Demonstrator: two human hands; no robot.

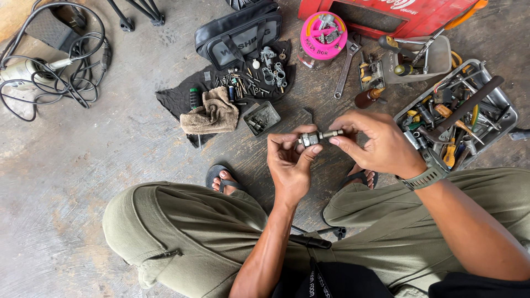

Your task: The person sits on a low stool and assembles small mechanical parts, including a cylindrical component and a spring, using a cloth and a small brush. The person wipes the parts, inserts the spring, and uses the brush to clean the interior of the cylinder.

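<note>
**Two-Handed Hold on a Small Threaded Fitting**

Both hands meet above the gap between the person's knees. Left hand point(288, 160) is closed around a small metal fitting point(310, 138), fingertips pinching its thicker, nut-like end. Right hand point(371, 140) grasps the thinner shaft end of the same fitting between thumb and forefinger, the remaining fingers curled loosely. The fitting lies roughly level between the two hands, clear of the concrete floor point(110, 143).

Step in hand, as judged: one part is being turned against the other, the left hand bracing the body while the right works the shaft. Whether it is being tightened or loosened cannot be told. The next move would call for a steady counter-hold from the left hand and a fresh finger grip from the right.

Beyond the left hand lie a dark cloth point(176, 99) scattered with small parts, a folded tan rag point(212, 116) and a small grey tray point(261, 117). Beyond the right hand lie an adjustable wrench point(346, 65) and a pink-lidded jar point(323, 36). Just beside the right wrist sits a metal tray of tools point(508, 118).

Limits of view: threads and joints of the fitting are too small to make out. Fingers cover part of its body. Both forearms run out of frame, and a red case point(386, 16) is cut off by the far edge.
</note>
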